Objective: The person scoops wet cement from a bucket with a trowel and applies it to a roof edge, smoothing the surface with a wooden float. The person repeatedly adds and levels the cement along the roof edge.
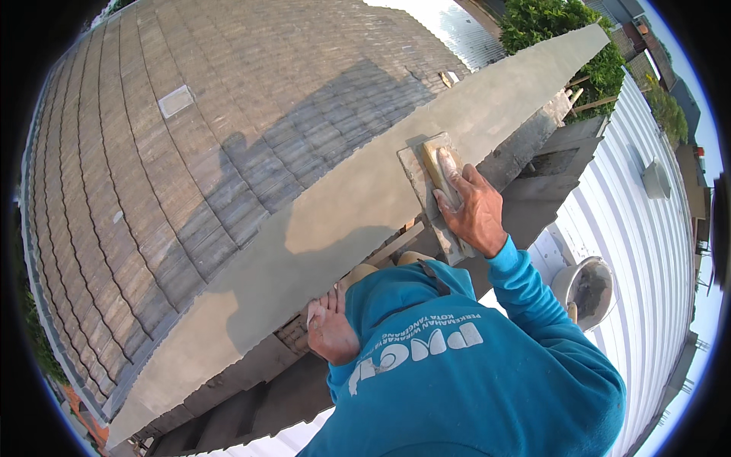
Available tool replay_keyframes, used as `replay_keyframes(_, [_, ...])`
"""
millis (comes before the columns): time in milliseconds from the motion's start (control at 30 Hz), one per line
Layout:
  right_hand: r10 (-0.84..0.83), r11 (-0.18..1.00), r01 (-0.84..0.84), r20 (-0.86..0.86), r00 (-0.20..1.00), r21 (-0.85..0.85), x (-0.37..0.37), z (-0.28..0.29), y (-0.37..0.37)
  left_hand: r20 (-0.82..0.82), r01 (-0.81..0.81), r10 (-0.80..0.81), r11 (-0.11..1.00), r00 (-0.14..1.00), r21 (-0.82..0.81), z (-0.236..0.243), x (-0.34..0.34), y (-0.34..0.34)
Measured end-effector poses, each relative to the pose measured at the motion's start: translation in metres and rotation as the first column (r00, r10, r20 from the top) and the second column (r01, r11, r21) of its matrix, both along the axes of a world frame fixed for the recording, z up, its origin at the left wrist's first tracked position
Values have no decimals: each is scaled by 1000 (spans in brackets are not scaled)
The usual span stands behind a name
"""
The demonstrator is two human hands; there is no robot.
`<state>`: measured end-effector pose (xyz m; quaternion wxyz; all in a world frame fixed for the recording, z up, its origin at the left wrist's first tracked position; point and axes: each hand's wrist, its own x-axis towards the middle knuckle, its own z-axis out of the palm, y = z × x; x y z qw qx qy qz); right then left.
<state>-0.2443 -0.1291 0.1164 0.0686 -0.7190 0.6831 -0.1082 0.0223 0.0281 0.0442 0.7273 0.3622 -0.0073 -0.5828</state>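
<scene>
My right hand (474, 212) is closed round the pale handle of a plastering float (429, 183). The float's flat, cement-smeared blade lies across the smooth grey mortar strip (327, 206) on top of the wall, its near end sticking out past the strip's edge. Beside my body, at the near edge of the strip, my left hand (333, 331) is turned palm up with its fingers loosely bent, whitened by dust or mortar. No tool shows in it.
A tiled roof (152, 152) slopes away on the left. White corrugated roofing (632, 228) lies lower on the right, with a bucket (585, 289) of grey mix and a second pale bucket (655, 180) on it. Wooden sticks (598, 103) jut out near leafy trees (544, 23) at the far end.
</scene>
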Motion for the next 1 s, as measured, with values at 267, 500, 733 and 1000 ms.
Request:
replay_keyframes(267, [-453,890,449,-249,856,-77,-234,-24,-205,40,84,-84,996,996,-15,-5,9,2])
replay_keyframes(500, [-205,958,184,-73,976,-219,-122,11,-144,-48,41,-43,998,998,-40,-9,6,4])
replay_keyframes(733, [166,985,-161,70,984,-69,-4,-8,-27,-40,3,-6,998,999,-56,-8,6,2])
replay_keyframes(1000, [-384,918,351,-193,903,-184,-258,-32,-197,66,-73,68,994,996,78,7,-7,-13])
